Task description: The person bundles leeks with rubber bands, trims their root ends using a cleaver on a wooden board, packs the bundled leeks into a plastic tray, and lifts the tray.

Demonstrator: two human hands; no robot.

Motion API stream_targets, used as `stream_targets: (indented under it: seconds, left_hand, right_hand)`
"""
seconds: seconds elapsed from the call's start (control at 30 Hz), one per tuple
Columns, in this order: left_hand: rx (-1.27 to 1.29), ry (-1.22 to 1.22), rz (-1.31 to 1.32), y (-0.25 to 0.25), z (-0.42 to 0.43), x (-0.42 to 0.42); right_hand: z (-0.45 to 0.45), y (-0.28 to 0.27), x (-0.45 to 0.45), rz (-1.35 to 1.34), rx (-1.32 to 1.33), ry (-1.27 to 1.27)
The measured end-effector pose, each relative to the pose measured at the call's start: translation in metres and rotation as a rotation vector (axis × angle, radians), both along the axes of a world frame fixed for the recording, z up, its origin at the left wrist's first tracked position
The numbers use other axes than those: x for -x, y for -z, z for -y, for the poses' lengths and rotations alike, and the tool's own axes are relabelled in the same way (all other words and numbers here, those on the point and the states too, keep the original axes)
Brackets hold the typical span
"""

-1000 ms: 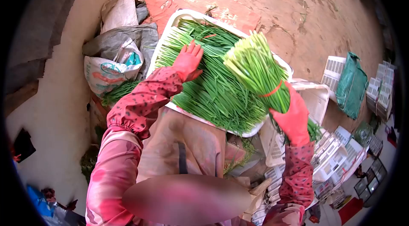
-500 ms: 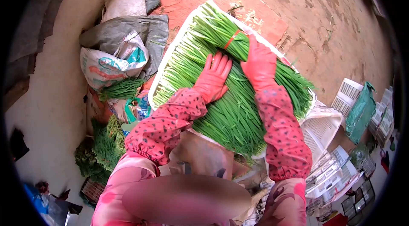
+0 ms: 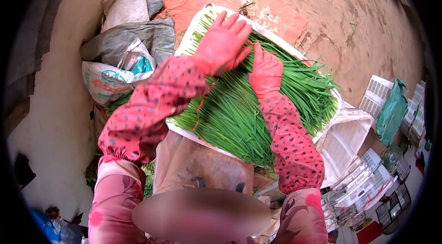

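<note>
The left hand (image 3: 222, 44) has moved forward, spread open over greens (image 3: 235, 110); the right hand (image 3: 266, 70) curls, grip unclear.

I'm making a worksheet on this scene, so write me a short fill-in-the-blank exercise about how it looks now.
1. The fingers of the left hand and the right hand are covered by ____.
2. The chives lie in a tray whose rim is coloured ____.
3. The thin band across the chives is coloured ____.
4. The hand nearer the crumpled grey sheet is the ____ one.

Missing words: gloves; white; red; left
</note>
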State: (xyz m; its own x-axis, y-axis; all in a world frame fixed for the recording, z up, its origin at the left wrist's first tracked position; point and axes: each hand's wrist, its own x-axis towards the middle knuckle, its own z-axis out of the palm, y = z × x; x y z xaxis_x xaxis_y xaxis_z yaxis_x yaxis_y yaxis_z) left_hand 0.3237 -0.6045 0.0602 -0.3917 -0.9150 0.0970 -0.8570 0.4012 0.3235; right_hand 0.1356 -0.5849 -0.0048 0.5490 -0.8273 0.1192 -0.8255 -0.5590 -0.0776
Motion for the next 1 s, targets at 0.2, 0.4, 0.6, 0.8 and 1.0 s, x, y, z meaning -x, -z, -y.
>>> stream_targets:
  seconds: [0.2,0.4,0.6,0.8,1.0]
  left_hand:
    - [0.027,-0.511,-0.486,-0.009,0.037,-0.047]
    - [0.139,-0.341,-0.13,0.008,-0.007,-0.044]
    - [0.188,-0.381,-0.112,0.024,-0.012,-0.023]
    - [0.361,-0.35,-0.098,0.04,0.001,0.018]
    - [0.268,-0.088,-0.398,-0.004,-0.002,0.076]
  right_hand:
    - [-0.002,0.008,0.001,0.011,0.063,0.0]
    - [-0.002,0.006,0.0,0.012,0.002,0.025]
    - [-0.002,0.005,-0.002,-0.02,0.0,0.05]
    - [-0.003,-0.002,-0.002,-0.186,-0.162,0.073]
    - [0.003,-0.005,0.004,-0.295,-0.254,0.06]
